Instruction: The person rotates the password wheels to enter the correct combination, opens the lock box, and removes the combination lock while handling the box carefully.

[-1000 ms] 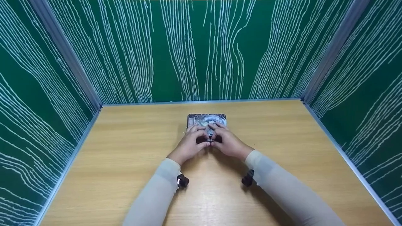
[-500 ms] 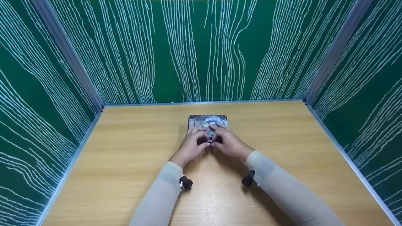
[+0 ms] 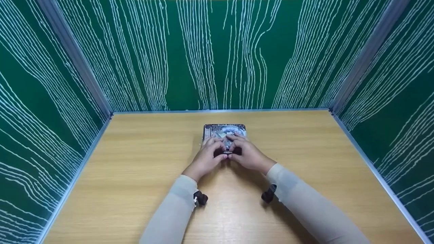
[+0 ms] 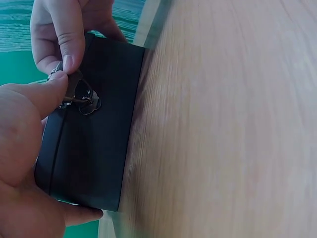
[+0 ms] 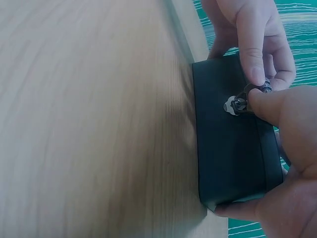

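A small dark box [image 3: 229, 129] with a patterned grey-blue lid sits on the table, between both hands. In the left wrist view its front is plain black, with a metal latch [image 4: 89, 105] at the lid seam. My left hand [image 3: 205, 154] is around the box's left part, fingers over the lid and side, thumb at the latch. From the right, my right hand [image 3: 250, 155] mirrors it; its thumb meets the left thumb at the latch's flap. The right wrist view shows the latch's lower plate [image 5: 231, 105] against the front, while the thumbs hide part of the flap.
The wooden table [image 3: 135, 162] spreads around the box. Green panels [image 3: 184, 67] with white wavy lines rise at the back and sides, joined by grey corner posts [image 3: 76, 57]. A small black device [image 3: 200, 198] is strapped at each wrist.
Both hands stay at the front of the box with the thumbs together. The head view has shifted slightly; the box stays in place and its lid is down throughout.
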{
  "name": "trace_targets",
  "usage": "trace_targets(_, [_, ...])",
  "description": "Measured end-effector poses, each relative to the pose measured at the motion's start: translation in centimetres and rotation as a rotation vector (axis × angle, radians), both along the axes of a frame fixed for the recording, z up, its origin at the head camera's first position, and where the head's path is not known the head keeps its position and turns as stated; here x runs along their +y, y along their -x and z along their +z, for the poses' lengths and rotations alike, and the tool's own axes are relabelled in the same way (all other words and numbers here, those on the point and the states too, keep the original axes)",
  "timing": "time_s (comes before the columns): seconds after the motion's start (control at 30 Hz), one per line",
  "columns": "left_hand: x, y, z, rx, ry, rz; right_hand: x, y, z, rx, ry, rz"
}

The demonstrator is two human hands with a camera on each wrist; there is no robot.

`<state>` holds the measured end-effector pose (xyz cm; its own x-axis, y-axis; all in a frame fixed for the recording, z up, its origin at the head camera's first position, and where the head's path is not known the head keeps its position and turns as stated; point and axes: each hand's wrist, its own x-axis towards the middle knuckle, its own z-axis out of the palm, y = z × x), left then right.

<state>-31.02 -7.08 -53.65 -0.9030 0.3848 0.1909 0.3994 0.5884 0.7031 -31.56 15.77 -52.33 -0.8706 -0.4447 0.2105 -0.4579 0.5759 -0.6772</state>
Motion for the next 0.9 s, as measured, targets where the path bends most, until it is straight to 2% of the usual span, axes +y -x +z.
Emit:
trace_targets(0.4, [-0.29,0.12,0.01,0.008,0.014,0.002,-0.12,-0.11,-0.27,0.000,0.017,-0.011])
trace_targets(0.67, [-0.42,0.12,-0.19,0.012,-0.017,-0.022,-0.03,-0.19,-0.59,0.025,0.024,-0.001])
trace_targets(0.9, [-0.25,0.05,-0.10,0.025,-0.001,-0.027,0.09,-0.12,-0.46,0.020,0.011,0.003])
